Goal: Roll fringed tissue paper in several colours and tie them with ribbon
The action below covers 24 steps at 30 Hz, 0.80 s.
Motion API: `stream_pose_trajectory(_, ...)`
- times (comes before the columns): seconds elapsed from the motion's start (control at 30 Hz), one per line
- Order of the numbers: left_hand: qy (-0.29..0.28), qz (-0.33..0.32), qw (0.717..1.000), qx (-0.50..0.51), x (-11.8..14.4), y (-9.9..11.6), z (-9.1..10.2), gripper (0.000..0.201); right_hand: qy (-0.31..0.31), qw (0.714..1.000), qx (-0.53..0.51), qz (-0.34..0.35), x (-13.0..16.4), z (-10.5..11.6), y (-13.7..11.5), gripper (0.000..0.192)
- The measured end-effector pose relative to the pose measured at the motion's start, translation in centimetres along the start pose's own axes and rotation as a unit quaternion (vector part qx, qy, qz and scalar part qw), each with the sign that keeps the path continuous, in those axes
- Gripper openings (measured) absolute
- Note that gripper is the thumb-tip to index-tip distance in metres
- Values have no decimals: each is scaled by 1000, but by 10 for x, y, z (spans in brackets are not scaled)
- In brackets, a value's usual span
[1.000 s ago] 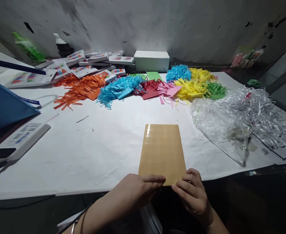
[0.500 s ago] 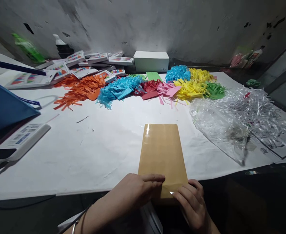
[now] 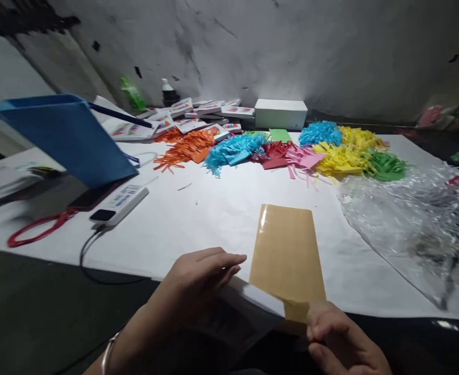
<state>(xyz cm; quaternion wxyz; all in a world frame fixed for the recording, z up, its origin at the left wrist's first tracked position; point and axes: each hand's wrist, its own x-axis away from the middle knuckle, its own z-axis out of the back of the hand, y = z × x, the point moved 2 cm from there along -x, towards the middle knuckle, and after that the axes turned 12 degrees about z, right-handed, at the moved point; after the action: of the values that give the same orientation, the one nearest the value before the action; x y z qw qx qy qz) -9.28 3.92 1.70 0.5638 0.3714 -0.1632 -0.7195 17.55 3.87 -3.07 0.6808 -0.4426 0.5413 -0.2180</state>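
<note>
A glossy tan sheet [image 3: 287, 255] lies lengthwise on the white paper-covered table [image 3: 213, 219], its near end hanging over the front edge. My right hand [image 3: 342, 344] pinches that near end below the table edge, where a thin layer seems to bend away from the sheet. My left hand [image 3: 198, 281] is just left of the sheet at the table edge, fingers stretched out, with nothing visibly in it.
Piles of cut paper strips lie at the back: orange [image 3: 184, 148], blue [image 3: 233, 148], yellow [image 3: 342, 156], green [image 3: 385, 165]. A white box [image 3: 281, 113] stands by the wall. A clear bag of silver shreds [image 3: 417, 219] is right; a blue bag [image 3: 69, 135], white device [image 3: 120, 204] and red cable [image 3: 37, 232] are left.
My right hand has drawn the sheet's near end toward me, past the table edge. My left hand has come off the sheet and moved left. The view has turned left.
</note>
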Motion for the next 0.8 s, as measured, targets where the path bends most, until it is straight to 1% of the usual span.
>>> stream_pose_trajectory(0.03,29,6,1000,-10,2,4,4,20,-11,1000,-13,-11,-11,-10,-1,6)
stream_pose_trajectory(0.1,54,22,998,-6,6,9,6,17,-41,998,-18,-43,-31,-30,-3,7)
stream_pose_trajectory(0.2,50,67,996,27,12,8,-1,16,-78,992,-11,-101,-47,-53,1,9)
stream_pose_trajectory(0.27,41,98,993,44,16,2,-6,17,-91,989,-4,-119,-49,-61,6,10)
stream_pose_trajectory(0.4,25,127,989,65,20,-8,-9,18,-94,988,33,-116,-45,-66,15,9)
stream_pose_trajectory(0.57,9,125,989,78,17,-9,-10,18,-59,989,98,-98,-44,-69,22,12)
stream_pose_trajectory(0.67,-6,128,988,90,17,-11,-11,18,-60,987,116,-92,-41,-71,29,14)
stream_pose_trajectory(0.7,-11,130,987,95,17,-12,-11,18,-58,987,124,-82,-39,-71,32,11)
stream_pose_trajectory(0.73,-15,134,986,97,17,-13,-12,18,-46,987,138,-66,-36,-70,35,4)
stream_pose_trajectory(0.77,-17,139,985,98,17,-15,-12,18,-26,986,159,-42,-34,-69,38,9)
stream_pose_trajectory(0.8,-16,145,985,98,17,-16,-12,18,-3,982,189,-7,-31,-67,40,21)
